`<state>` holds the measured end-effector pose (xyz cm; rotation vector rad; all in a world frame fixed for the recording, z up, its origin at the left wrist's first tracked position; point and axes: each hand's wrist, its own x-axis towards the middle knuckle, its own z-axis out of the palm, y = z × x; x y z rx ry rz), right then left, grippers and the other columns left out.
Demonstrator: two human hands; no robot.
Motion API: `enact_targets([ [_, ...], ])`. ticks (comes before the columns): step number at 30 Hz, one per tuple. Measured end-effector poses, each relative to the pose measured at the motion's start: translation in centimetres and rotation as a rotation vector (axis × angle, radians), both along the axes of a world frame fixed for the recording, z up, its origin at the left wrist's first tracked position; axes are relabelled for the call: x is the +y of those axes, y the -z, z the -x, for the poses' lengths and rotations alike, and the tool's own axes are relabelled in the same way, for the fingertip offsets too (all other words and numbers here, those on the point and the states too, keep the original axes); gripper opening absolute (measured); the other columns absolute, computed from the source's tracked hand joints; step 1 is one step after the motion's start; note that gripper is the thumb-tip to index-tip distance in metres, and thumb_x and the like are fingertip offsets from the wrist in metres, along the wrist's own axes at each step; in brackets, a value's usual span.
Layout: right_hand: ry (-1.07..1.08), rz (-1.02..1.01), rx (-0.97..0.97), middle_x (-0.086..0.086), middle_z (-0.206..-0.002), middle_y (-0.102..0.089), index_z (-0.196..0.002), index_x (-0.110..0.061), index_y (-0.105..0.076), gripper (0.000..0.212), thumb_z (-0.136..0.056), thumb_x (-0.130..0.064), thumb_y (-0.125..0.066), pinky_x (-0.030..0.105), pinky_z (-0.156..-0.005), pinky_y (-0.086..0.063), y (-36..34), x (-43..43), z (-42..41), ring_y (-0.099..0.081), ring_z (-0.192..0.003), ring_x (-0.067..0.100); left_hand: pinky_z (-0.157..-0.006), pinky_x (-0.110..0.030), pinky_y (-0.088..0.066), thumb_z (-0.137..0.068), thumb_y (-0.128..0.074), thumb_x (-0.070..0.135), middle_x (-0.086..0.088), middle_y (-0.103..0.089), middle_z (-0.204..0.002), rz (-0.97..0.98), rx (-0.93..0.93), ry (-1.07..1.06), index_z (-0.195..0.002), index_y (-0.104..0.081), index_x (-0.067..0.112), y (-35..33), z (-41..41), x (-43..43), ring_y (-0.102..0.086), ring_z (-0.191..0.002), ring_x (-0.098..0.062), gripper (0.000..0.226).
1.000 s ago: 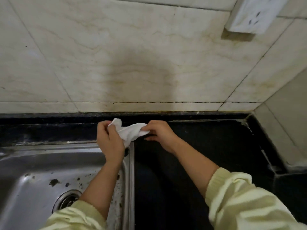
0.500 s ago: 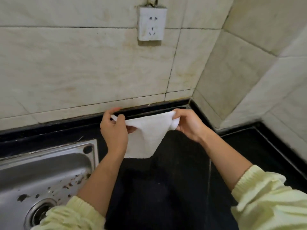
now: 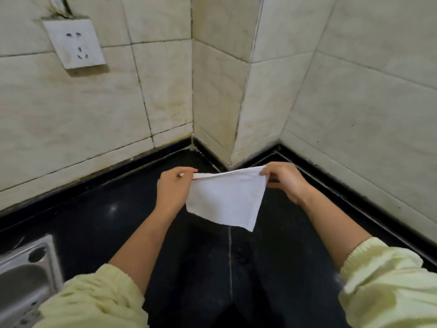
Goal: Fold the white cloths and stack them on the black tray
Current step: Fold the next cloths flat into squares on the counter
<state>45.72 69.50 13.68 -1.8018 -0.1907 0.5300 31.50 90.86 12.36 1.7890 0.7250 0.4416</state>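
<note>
Left hand (image 3: 173, 188) and right hand (image 3: 282, 179) each pinched a top corner of the white cloth (image 3: 227, 200), stretched level between them above the counter (image 3: 99, 209), its body hanging toward the person.

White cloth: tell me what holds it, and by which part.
The white cloth is pinched at its two top corners, one by the left hand and one by the right hand; the rest hangs free above the black counter.
</note>
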Motion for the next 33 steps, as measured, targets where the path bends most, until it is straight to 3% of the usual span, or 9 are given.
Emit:
enact_targets([
  [3,0.048,-0.034,-0.007,0.007,-0.081,-0.066,-0.074,-0.011,-0.067,0.013,-0.081,-0.003,-0.06,0.036,-0.083,-0.052,-0.2,-3.3,-0.8,-0.064,-0.08,0.019,-0.093,-0.045,-0.052,-0.086,-0.054,0.031,0.007,-0.071,-0.103,-0.002,-0.029,0.134,-0.095,-0.076,0.025,-0.1,-1.1,-1.7,-0.063,-0.101,-0.015,0.025],
  [6,0.058,-0.033,0.017,0.01,-0.082,-0.066,-0.07,-0.013,-0.067,0.016,-0.079,-0.002,-0.06,0.039,-0.087,-0.051,0.3,-5.8,-1.0,-0.064,-0.083,0.022,-0.09,-0.044,-0.054,-0.079,-0.053,0.034,0.007,-0.073,-0.097,0.041,-0.038,0.201,-0.094,-0.077,0.026,0.4,-1.4,-3.0,-0.065,-0.096,-0.014,0.03],
  [10,0.08,0.008,0.066,0.007,-0.076,-0.067,-0.068,-0.013,-0.067,0.017,-0.077,-0.001,-0.058,0.036,-0.082,-0.051,2.6,-8.7,0.0,-0.065,-0.077,0.019,-0.061,-0.029,-0.047,-0.082,-0.062,0.014,0.007,-0.069,-0.069,-0.054,0.077,0.268,-0.084,-0.078,0.023,2.2,-1.0,-5.0,-0.06,-0.065,-0.009,0.019],
  [13,0.074,0.063,0.151,0.006,-0.071,-0.066,-0.07,-0.009,-0.067,0.016,-0.078,0.001,-0.057,0.032,-0.077,-0.05,5.0,-10.6,1.4,-0.064,-0.075,0.02,-0.072,-0.039,-0.058,-0.081,-0.062,0.013,0.003,-0.074,-0.068,-0.008,0.228,0.351,-0.079,-0.08,0.02,3.9,0.0,-5.6,-0.069,-0.073,-0.015,0.019],
  [18,-0.066,0.221,0.302,0.008,-0.073,-0.065,-0.072,-0.01,-0.071,0.015,-0.08,-0.003,-0.06,0.032,-0.073,-0.052,9.2,-13.3,4.5,-0.064,-0.075,0.019,-0.073,-0.031,-0.059,-0.079,-0.055,0.006,-0.004,-0.074,-0.066,0.053,0.46,0.486,-0.067,-0.076,0.005,6.2,1.9,-6.9,-0.072,-0.071,-0.016,0.024],
  [24,-0.12,0.317,0.387,0.006,-0.082,-0.069,-0.082,-0.007,-0.073,0.011,-0.08,-0.01,-0.062,0.032,-0.082,-0.057,12.1,-13.9,6.6,-0.069,-0.082,0.019,-0.061,-0.022,-0.051,-0.084,-0.049,0.01,-0.005,-0.076,-0.074,0.159,0.736,0.577,-0.089,-0.07,-0.001,9.0,2.4,-7.1,-0.074,-0.071,-0.02,0.023],
  [29,-0.096,0.39,0.356,0.006,-0.081,-0.07,-0.088,-0.006,-0.073,0.015,-0.085,-0.011,-0.058,0.025,-0.068,-0.052,12.8,-13.6,6.3,-0.068,-0.08,0.017,-0.053,-0.021,-0.05,-0.089,-0.052,0.011,-0.01,-0.075,-0.074,0.134,0.714,0.563,-0.094,-0.065,0.002,10.2,1.6,-6.9,-0.072,-0.062,-0.022,0.017],
  [33,-0.048,0.418,0.246,0.008,-0.076,-0.06,-0.076,-0.005,-0.067,0.013,-0.085,-0.01,-0.058,0.025,-0.064,-0.05,13.4,-12.9,5.3,-0.059,-0.073,0.017,-0.063,-0.03,-0.057,-0.089,-0.058,0.016,-0.008,-0.071,-0.066,0.057,0.644,0.46,-0.082,-0.066,0.005,11.3,0.3,-6.7,-0.066,-0.055,-0.02,0.015],
])
